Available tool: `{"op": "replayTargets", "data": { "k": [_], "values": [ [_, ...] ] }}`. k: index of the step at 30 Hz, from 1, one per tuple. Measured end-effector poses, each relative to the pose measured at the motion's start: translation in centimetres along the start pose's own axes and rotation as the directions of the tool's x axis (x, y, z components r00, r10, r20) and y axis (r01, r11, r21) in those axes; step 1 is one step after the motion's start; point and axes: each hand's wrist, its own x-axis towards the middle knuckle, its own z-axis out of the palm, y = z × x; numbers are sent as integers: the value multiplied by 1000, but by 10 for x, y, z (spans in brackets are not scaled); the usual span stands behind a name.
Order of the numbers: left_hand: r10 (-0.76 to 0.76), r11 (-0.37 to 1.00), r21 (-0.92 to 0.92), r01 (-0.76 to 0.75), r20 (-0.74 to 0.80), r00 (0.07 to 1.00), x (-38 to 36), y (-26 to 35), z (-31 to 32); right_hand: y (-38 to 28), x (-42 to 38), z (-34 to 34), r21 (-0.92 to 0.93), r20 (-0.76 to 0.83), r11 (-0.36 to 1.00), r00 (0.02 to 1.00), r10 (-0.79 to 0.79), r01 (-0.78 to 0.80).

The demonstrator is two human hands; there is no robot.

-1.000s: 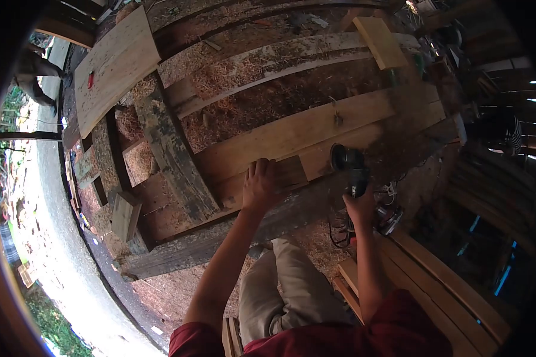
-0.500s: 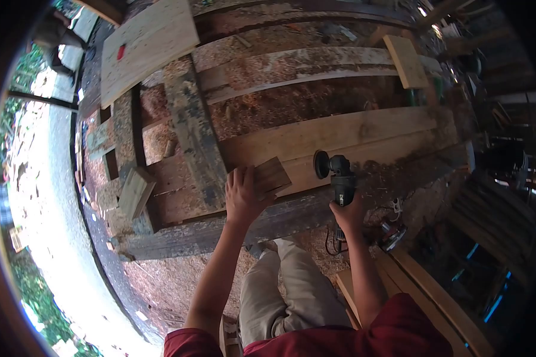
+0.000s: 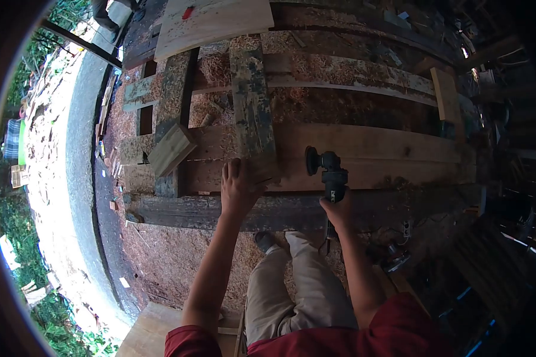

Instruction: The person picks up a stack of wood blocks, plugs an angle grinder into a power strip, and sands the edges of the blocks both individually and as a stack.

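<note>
A small wooden block (image 3: 263,171) lies on the bench at the lower end of a dark, stained crosspiece (image 3: 251,101). My left hand (image 3: 239,189) grips its left side, fingers bent over it; the block's outline is dim in shadow. In my right hand (image 3: 337,209) is a black angle grinder (image 3: 335,177), wrapped by the fingers around its body. Its round disc (image 3: 311,160) faces left, toward the block and apart from it. Below the grinder head lies a long pale board (image 3: 369,143).
Another wood block (image 3: 173,150) rests tilted on the left slats. A plywood sheet (image 3: 214,24) with a red object (image 3: 188,12) lies at the far side. A short board (image 3: 445,95) stands at the right. Shavings cover the slats. A person's legs (image 3: 104,16) show at top left.
The view has turned, so the bench sits further right in it. My left hand has brought the block left against the crosspiece. The grinder has moved left along the bench, and the scene is darker.
</note>
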Motion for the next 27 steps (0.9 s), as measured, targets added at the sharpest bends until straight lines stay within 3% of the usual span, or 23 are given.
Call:
{"op": "replayTargets", "data": {
  "k": [2,14,19,22,25,27],
  "values": [
    [0,1000,4,0,13,1000,2,-6,2,-14,-3,5,-44,2,999,1000,25,-25],
    [135,990,10,-137,114,984,47,-3,29,-32,-13,0,422,157,892,982,103,-161],
    [136,990,-58,-128,154,979,53,12,19,-26,-17,-19,393,226,888,962,156,-237],
    [148,982,-125,-142,45,988,61,4,34,-17,-14,-23,336,286,906,945,161,-256],
    [41,999,-9,-42,-84,996,79,-1,61,-12,-11,-20,272,309,926,935,172,-261],
    [9,984,180,14,-130,991,83,1,78,-20,-12,-17,253,316,930,931,182,-267]
  ]
}}
